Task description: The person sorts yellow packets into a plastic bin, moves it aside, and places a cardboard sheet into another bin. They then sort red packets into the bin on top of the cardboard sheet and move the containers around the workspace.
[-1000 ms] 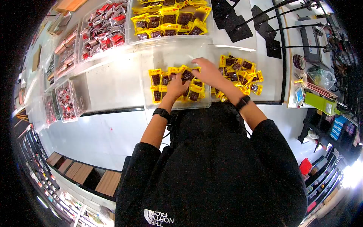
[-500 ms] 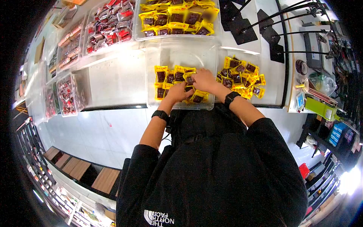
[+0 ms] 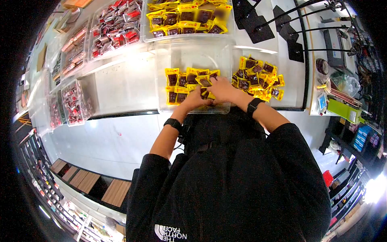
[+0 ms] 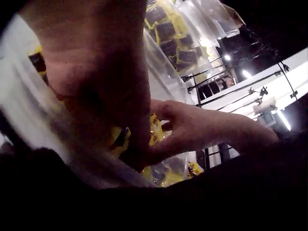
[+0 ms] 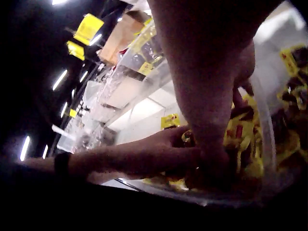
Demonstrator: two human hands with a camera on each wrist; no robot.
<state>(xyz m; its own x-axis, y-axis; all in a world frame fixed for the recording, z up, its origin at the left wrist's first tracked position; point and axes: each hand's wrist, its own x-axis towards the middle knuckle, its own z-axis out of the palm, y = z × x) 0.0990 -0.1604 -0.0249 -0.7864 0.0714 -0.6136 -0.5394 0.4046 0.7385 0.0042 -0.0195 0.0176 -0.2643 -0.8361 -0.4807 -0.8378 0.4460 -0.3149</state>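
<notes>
Small yellow packets with dark square contents (image 3: 172, 76) lie in rows in a clear plastic bin (image 3: 189, 50). My right hand (image 3: 223, 92) reaches into the bin's near right part. Its thumb and index finger pinch a yellow packet (image 4: 155, 129), seen in the left wrist view. Close beside it, my left hand (image 3: 193, 100) is down among the packets, thumb and fingers around a packet (image 3: 204, 93). Whether its fingers grip that packet I cannot tell. A tilted packet (image 3: 204, 81) lies at the right hand's fingertips. In the right wrist view the right hand's fingertips are hidden.
A loose pile of the same packets (image 3: 258, 80) lies right of the bin. Behind stands a fuller bin of yellow packets (image 3: 187, 37). Bins of red-and-clear packets (image 3: 115, 32) and a smaller bin (image 3: 74, 105) are leftward. Black stands (image 3: 258, 30) occupy the back right.
My right hand has come nearer and down beside the left, and the tilted packet at its fingertips has shifted slightly. My left hand has moved slightly right and nearer the bin's front edge.
</notes>
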